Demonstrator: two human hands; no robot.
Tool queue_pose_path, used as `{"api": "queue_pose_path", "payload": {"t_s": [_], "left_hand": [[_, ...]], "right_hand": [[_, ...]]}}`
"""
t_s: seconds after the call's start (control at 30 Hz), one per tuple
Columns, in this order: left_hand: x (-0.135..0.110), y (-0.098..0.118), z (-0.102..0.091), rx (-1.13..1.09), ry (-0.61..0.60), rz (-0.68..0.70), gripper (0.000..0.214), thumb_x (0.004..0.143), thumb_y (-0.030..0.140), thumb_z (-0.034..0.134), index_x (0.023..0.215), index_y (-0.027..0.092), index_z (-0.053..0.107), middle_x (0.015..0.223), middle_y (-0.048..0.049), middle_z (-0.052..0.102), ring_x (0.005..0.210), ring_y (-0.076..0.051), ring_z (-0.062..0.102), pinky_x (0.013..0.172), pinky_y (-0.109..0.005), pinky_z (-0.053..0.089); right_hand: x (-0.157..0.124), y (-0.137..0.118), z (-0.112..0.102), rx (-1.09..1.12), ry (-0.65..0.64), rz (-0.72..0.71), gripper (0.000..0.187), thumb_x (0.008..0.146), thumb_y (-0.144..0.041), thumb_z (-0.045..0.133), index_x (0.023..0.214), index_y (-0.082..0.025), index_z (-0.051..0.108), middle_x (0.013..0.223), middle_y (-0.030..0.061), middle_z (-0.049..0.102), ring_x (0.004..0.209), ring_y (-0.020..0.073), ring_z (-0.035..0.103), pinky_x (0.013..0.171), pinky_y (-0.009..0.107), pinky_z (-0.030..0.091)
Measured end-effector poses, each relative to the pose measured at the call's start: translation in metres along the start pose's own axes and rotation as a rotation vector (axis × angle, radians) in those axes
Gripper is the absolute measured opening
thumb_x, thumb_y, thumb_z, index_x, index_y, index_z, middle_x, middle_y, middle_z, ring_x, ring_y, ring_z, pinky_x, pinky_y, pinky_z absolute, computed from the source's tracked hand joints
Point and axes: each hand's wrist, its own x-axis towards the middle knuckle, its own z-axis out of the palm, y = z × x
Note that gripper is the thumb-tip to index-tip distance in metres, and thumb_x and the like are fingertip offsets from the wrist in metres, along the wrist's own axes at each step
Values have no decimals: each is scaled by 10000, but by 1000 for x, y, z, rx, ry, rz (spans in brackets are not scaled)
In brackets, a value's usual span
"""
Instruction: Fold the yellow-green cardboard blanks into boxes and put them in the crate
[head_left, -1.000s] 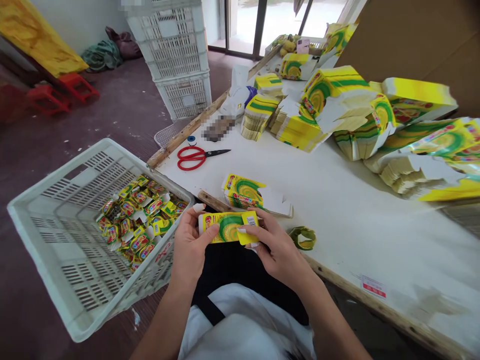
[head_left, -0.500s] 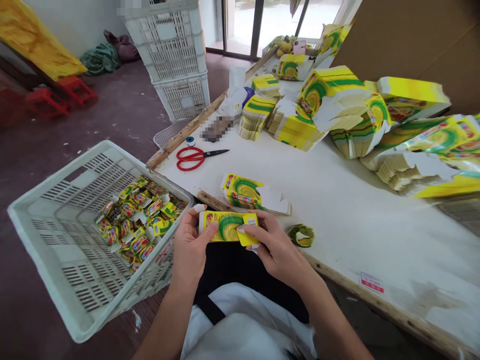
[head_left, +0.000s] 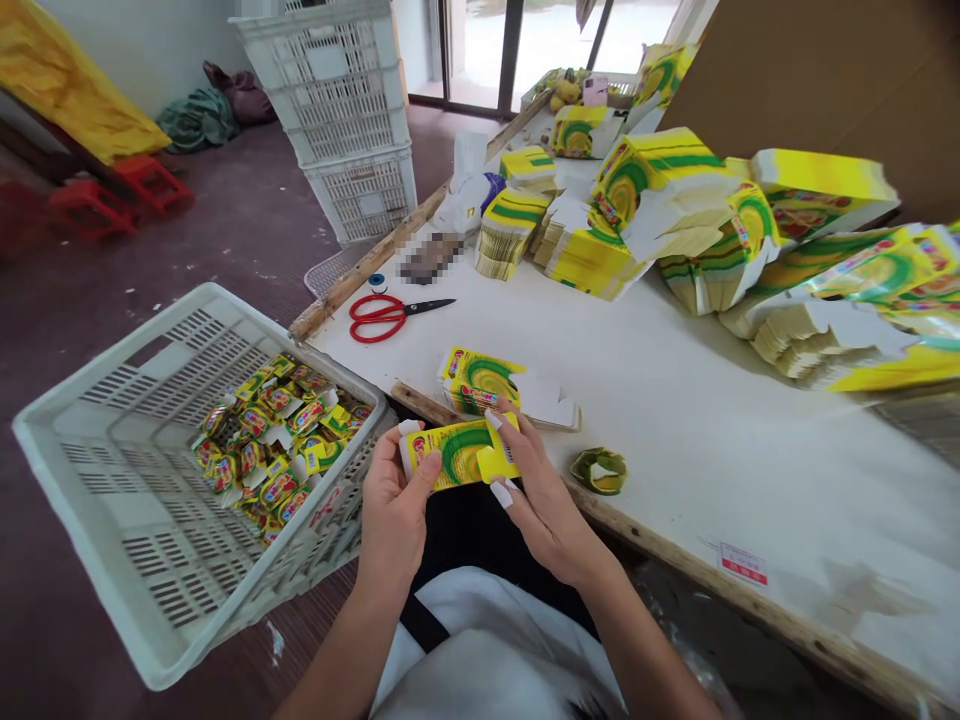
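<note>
The box (head_left: 454,455) lies between my hands, long axis running crosswise, flap (head_left: 495,462) to the right. My left hand (head_left: 397,500) clamps its left end; my right hand (head_left: 551,510), nearer the flap, touches it, but I cannot tell whether it grips.

Flattened cartons (head_left: 481,380), scissors (head_left: 406,310) on white table (head_left: 675,430).

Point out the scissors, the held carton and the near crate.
Scissors (head_left: 408,309): head view, on the pivot between handles and blades.
Held carton (head_left: 456,456): head view, on its printed face.
Near crate (head_left: 127,482): head view, on its inner wall.
</note>
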Motion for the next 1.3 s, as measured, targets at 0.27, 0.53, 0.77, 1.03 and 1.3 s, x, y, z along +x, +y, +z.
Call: {"api": "queue_pose_path", "payload": {"t_s": [0.27,0.53,0.77,1.03,1.3], "left_hand": [[-2,-7,1,14,61,60,396,687,279,791,1018,218,580,897,20,651,804,-103,633,737,-199,529],[-9,-14,9,5,44,89,363,745,287,745,1051,232,558,931,11,648,841,-118,640,768,-215,519],[-2,-7,-3,51,77,126,356,697,274,772,990,218,578,886,20,623,786,-99,605,737,-198,508],[55,50,-86,504,630,623,453,646,279,801,996,219,521,1108,-21,559,1094,-205,521,1004,-362,395],[43,3,-76,505,341,388,451,695,370,761,1068,211,563,1141,-64,592,1126,-212,544,970,-342,436]], "right_hand": [[6,2,4,67,-1,40,652,918,-122,386,1513,-304,194,1616,26,128,1489,224,112,1192,499,190],[7,17,4,194,150,19,559,971,-235,387,1504,-313,238,1542,52,365,1444,211,286,1168,494,272],[14,11,27,153,273,77,620,957,-233,408,1522,-212,155,1461,155,458,1367,239,424,1105,475,382],[43,46,-7,-289,445,231,568,785,-125,558,1340,-192,461,1118,127,670,1025,305,598,930,542,475],[57,51,-1,-483,378,290,497,731,-17,500,1207,-158,519,1012,139,643,954,312,561,864,523,473]]}}
